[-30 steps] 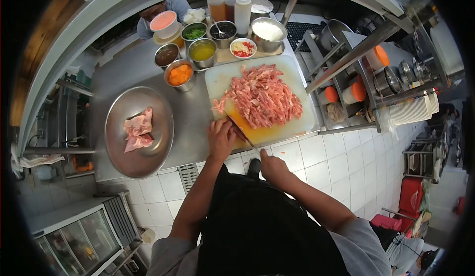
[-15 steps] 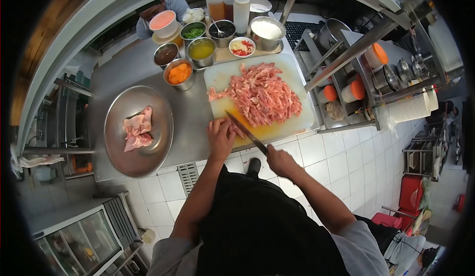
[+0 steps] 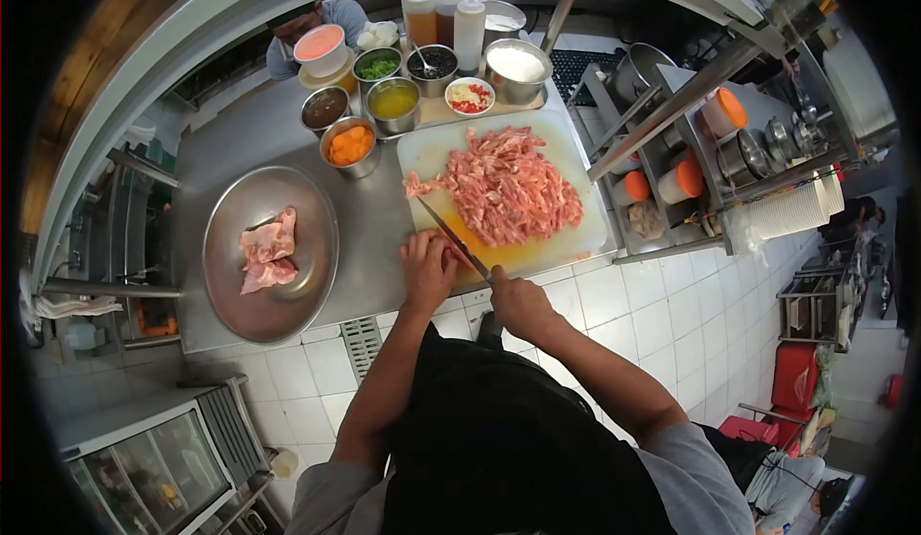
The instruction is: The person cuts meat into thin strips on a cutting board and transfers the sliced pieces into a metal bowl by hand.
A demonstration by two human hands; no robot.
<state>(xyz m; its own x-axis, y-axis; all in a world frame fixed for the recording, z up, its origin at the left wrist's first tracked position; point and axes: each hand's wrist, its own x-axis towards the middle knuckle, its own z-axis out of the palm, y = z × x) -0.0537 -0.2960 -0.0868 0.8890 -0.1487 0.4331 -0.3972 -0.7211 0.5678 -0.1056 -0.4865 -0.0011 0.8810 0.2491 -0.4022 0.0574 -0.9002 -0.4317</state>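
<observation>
My right hand [image 3: 521,303] is closed round the handle of a long kitchen knife [image 3: 453,231]. The blade points up and left, right beside the fingers of my left hand [image 3: 428,264]. Those fingers are curled over a piece of raw meat [image 3: 460,255] at the near left of the white cutting board [image 3: 417,146]; most of that piece is hidden under them. A large heap of raw meat strips [image 3: 513,185] covers the middle of the board, just beyond the blade. Yellowish liquid lies on the board around the knife.
Left on the steel table, an oval metal tray [image 3: 223,281] holds raw meat pieces [image 3: 268,250]. Behind the board stand orange contents in a metal cup [image 3: 351,143], a white bowl [image 3: 470,96], other tubs and squeeze bottles [image 3: 469,36]. A metal post [image 3: 662,113] rises at right. Another person [image 3: 341,19] is beyond the table.
The knife has moved left and away from me, its tip now farther up the board. My right hand has shifted left with it, closer to my left hand, which has barely moved.
</observation>
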